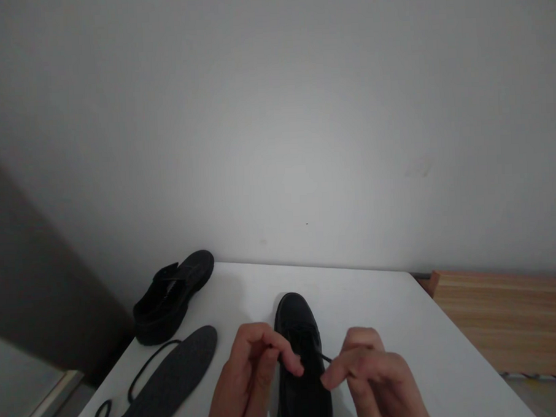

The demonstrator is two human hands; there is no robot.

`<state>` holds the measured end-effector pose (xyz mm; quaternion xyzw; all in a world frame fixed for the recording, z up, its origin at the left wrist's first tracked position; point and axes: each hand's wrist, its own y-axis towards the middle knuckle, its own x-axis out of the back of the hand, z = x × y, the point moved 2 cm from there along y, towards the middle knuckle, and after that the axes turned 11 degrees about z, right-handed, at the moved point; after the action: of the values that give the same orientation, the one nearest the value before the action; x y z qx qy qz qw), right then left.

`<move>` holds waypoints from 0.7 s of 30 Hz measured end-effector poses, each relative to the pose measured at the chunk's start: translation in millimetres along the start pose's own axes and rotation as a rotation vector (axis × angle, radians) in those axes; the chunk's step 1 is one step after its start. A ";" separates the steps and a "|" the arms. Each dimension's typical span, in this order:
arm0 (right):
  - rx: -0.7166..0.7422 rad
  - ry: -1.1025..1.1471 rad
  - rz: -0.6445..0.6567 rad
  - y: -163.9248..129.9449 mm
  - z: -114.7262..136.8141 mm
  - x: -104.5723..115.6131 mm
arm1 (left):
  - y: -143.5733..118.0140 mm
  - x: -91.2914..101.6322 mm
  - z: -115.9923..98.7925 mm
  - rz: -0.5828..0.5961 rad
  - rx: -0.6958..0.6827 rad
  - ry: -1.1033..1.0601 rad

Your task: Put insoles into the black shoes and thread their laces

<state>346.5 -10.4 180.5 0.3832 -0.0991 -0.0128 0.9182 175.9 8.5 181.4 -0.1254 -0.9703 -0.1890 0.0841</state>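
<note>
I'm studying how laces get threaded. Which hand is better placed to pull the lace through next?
Probably the right hand: its fingertips pinch the lace where it leaves the shoe. The left hand sits curled over the eyelets, seemingly steadying.

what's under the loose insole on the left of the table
The dark insole lies flat on the white table. A loose black lace runs beside its left edge and seems to pass under its near end; that stretch is covered and cannot be seen.

White table [383,302]: shoes, insole, lace.
</note>
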 end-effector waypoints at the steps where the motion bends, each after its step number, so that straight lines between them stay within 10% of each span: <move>1: -0.066 0.004 -0.012 -0.2 -4.0 1.4 | 0.8 0.7 4.5 0.009 0.024 0.039; 6: -0.400 -0.100 0.141 -7.1 -33.2 15.2 | 4.2 1.2 31.3 0.118 0.106 0.393; 21: -0.518 -0.623 0.744 -13.6 -56.9 13.7 | 6.4 -5.9 53.2 0.419 0.161 0.823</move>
<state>371.6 18.6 134.2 0.0620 -0.4885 0.1759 0.8524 177.2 33.6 133.7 -0.2264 -0.8215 -0.1263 0.5079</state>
